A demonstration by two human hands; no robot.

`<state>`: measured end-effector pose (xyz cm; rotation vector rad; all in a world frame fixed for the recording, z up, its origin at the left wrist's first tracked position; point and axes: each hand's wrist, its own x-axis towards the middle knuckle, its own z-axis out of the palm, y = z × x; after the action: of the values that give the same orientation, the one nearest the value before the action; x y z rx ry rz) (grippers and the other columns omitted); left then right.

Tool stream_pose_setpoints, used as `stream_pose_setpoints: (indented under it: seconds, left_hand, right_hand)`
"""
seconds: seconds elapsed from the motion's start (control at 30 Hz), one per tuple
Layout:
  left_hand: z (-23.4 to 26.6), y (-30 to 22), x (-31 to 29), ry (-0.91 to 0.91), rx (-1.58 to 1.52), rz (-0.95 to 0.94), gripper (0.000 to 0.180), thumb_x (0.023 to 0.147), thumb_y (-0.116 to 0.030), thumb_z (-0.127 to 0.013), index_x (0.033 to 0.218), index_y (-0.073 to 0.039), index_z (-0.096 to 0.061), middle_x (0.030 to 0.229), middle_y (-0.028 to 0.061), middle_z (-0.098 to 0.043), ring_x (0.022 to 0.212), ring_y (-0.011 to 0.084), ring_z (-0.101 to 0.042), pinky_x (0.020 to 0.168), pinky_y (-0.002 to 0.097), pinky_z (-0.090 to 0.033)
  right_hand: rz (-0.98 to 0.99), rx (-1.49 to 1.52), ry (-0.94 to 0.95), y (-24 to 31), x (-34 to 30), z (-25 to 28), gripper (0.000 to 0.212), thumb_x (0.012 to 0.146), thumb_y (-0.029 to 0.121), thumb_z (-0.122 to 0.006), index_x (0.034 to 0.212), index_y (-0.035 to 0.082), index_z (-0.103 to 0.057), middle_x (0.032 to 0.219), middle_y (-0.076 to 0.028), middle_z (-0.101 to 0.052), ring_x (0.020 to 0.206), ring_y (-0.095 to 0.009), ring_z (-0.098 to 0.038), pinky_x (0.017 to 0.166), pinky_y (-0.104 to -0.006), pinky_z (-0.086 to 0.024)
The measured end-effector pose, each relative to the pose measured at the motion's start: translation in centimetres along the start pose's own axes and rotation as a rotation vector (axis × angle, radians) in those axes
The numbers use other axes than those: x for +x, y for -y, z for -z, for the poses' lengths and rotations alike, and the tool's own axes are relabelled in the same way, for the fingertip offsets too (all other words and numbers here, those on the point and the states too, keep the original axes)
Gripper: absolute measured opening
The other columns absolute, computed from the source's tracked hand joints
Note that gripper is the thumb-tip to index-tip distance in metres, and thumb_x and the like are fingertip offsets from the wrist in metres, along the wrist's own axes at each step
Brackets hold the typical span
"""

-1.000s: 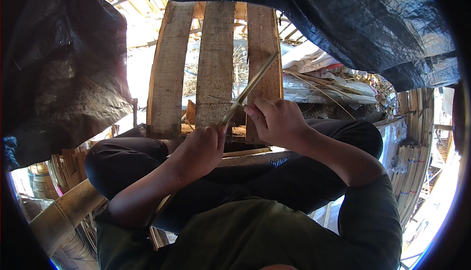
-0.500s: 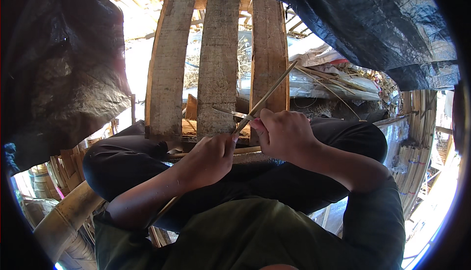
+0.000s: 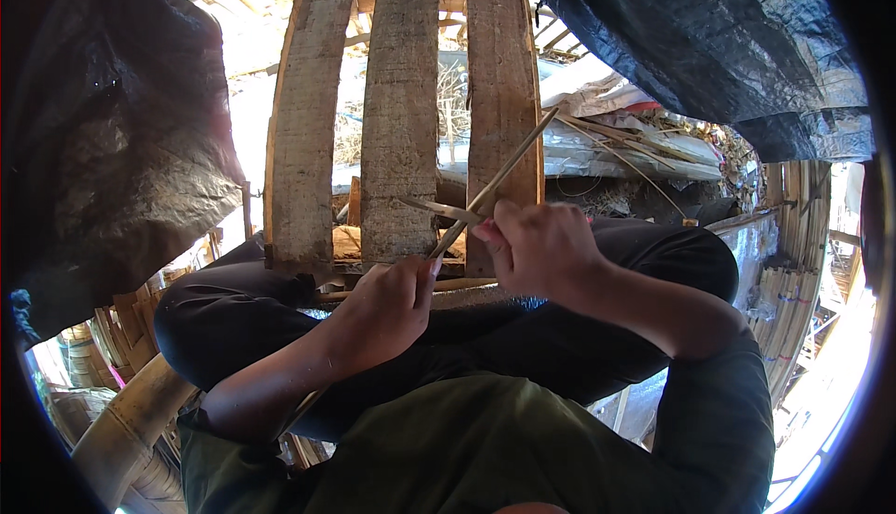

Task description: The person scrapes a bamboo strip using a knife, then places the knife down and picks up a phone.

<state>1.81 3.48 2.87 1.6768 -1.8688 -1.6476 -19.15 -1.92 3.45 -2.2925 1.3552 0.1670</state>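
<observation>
A long, thin bamboo strip point(image 3: 519, 157) slants from the upper right down to the lower left in front of me. My left hand point(image 3: 385, 299) is closed around it, thumb along the strip. Its rear end passes beneath my left forearm, partly hidden. Closed on a knife, my right hand point(image 3: 546, 248) sits a little farther to the right. The knife blade point(image 3: 435, 209) points left and crosses the strip just beyond my left hand; its handle is mostly covered by my fingers.
Wooden planks point(image 3: 399, 122) stand ahead of my crossed legs point(image 3: 238, 309). Dark plastic sheeting point(image 3: 691, 38) hangs at both sides. A thick bamboo pole point(image 3: 126, 435) lies at lower left, bundled slats point(image 3: 789, 318) at right, and loose strips point(image 3: 630, 145) at back right.
My left hand has shifted slightly left along with the strip, and the gap between my hands is a little wider. The planks sit slightly farther left in view.
</observation>
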Motion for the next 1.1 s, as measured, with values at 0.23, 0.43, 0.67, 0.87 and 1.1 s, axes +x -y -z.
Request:
stream_pose_setpoints:
  seconds: [0.23, 0.43, 0.67, 0.87, 1.1]
  left_hand:
    - [-0.6, 0.3, 0.2, -0.035, 0.010, -0.042, 0.027, 0.100, -0.019, -0.043, 0.096, 0.005, -0.055, 0.070, 0.0254, -0.058, 0.070, 0.0452, -0.059, 0.061, 0.0499, -0.044]
    - [-0.4, 0.6, -0.3, -0.036, 0.031, -0.051, 0.024, 0.099, -0.017, -0.043, 0.097, 0.004, -0.054, 0.069, 0.0260, -0.058, 0.068, 0.0454, -0.059, 0.059, 0.0495, -0.044]
    - [-0.8, 0.3, -0.1, -0.086, 0.031, -0.112, 0.025, 0.099, -0.017, -0.044, 0.093, 0.005, -0.053, 0.069, 0.0262, -0.058, 0.070, 0.0455, -0.059, 0.059, 0.0491, -0.044]
    - [-0.5, 0.3, -0.2, -0.056, 0.025, -0.070, 0.023, 0.098, -0.015, -0.045, 0.092, 0.005, -0.053, 0.069, 0.0260, -0.057, 0.071, 0.0458, -0.059, 0.060, 0.0489, -0.044]
    - [-0.7, 0.0, -0.4, -0.081, 0.044, -0.080, 0.025, 0.099, -0.016, -0.044, 0.091, 0.005, -0.055, 0.070, 0.0265, -0.058, 0.071, 0.0458, -0.059, 0.061, 0.0492, -0.043]
  right_hand:
    - [-0.078, -0.050, -0.210, -2.5, 1.6, -0.5, 0.033, 0.094, 0.031, -0.051, 0.072, 0.006, -0.056, 0.050, -0.013, -0.055, 0.044, -0.030, -0.060, 0.047, -0.0438, -0.050]
    - [0.018, 0.007, -0.197, -2.2, 1.0, -0.5, 0.033, 0.093, 0.031, -0.052, 0.073, 0.005, -0.057, 0.051, -0.014, -0.056, 0.048, -0.033, -0.062, 0.048, -0.0443, -0.051]
    - [-0.006, -0.011, -0.174, -0.9, -0.2, -1.2, 0.035, 0.094, 0.033, -0.051, 0.073, 0.005, -0.059, 0.051, -0.013, -0.057, 0.048, -0.031, -0.062, 0.048, -0.0421, -0.051]
    - [-0.100, -0.079, -0.233, -3.1, 2.1, -0.1, 0.043, 0.096, 0.038, -0.045, 0.073, 0.004, -0.059, 0.055, -0.011, -0.059, 0.053, -0.029, -0.065, 0.051, -0.0419, -0.053]
    - [-0.135, -0.102, -0.196, -2.9, 1.3, -0.2, 0.040, 0.096, 0.037, -0.047, 0.073, 0.007, -0.059, 0.053, -0.013, -0.057, 0.052, -0.028, -0.063, 0.051, -0.0443, -0.051]
